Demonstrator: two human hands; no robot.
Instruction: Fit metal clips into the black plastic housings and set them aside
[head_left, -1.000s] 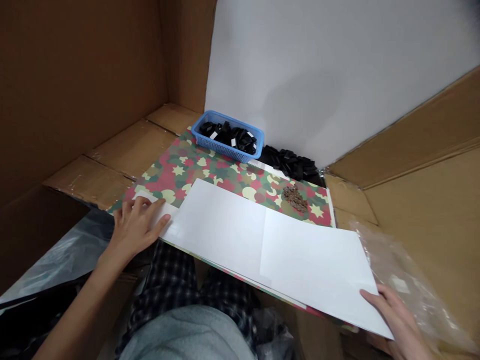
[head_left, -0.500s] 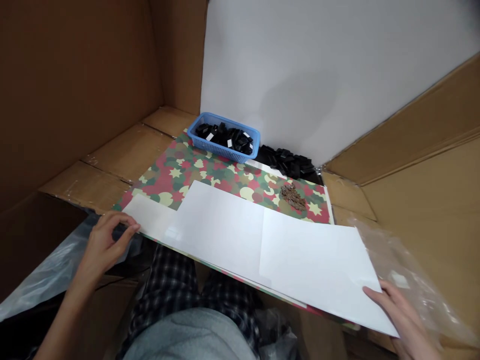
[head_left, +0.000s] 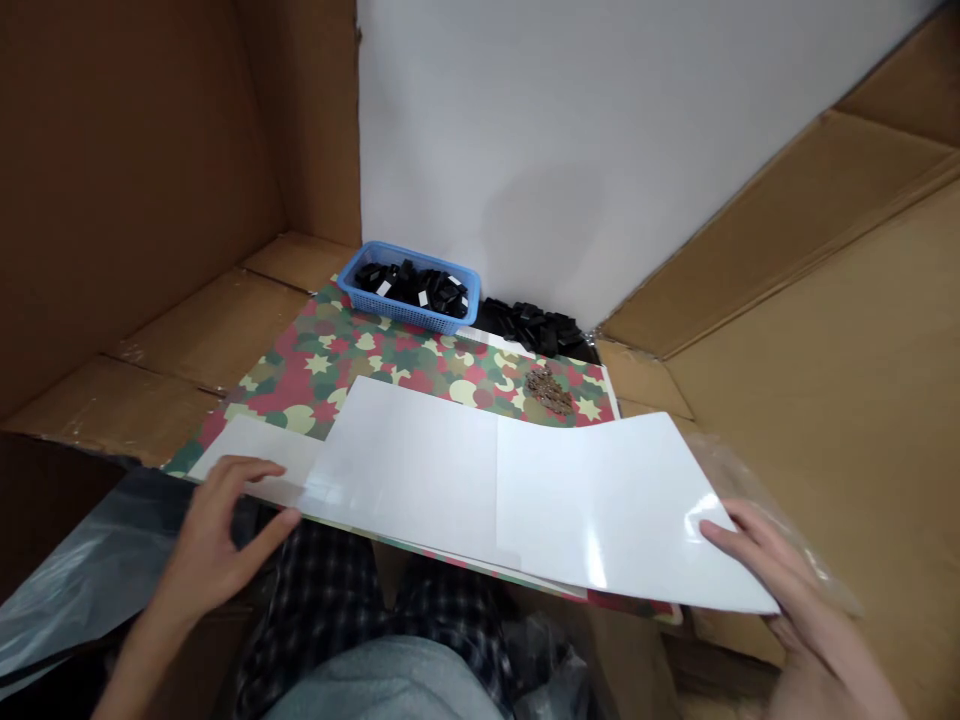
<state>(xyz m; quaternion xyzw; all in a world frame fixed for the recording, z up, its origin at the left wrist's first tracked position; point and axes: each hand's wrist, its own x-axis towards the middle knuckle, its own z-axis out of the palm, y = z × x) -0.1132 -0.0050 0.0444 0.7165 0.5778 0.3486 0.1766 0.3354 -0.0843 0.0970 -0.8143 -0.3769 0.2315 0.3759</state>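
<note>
Glossy white sheets [head_left: 420,465] lie overlapping along the front edge of a table covered with a camouflage-patterned sheet [head_left: 300,365]. My right hand [head_left: 765,560] pinches the right end of the rightmost white sheet [head_left: 585,500], thumb on top and fingers beneath, and that end is bent upward. At the left, my left hand [head_left: 229,530] is open over the front edge, thumb and fingers apart. It is nearest to the small white strip [head_left: 255,450] at the left end, with nothing in its grasp.
A blue plastic basket [head_left: 409,315] of black pieces stands at the back. More black pieces [head_left: 532,328] are heaped beside it, and a small pile of brown bits [head_left: 549,390] lies on the patterned sheet. Cardboard walls [head_left: 810,290] enclose the sides; clear plastic [head_left: 82,570] hangs at left.
My right hand has raised the right end of the white sheet, which now curves up. My left hand has opened wider and moved slightly right and down. The view has shifted.
</note>
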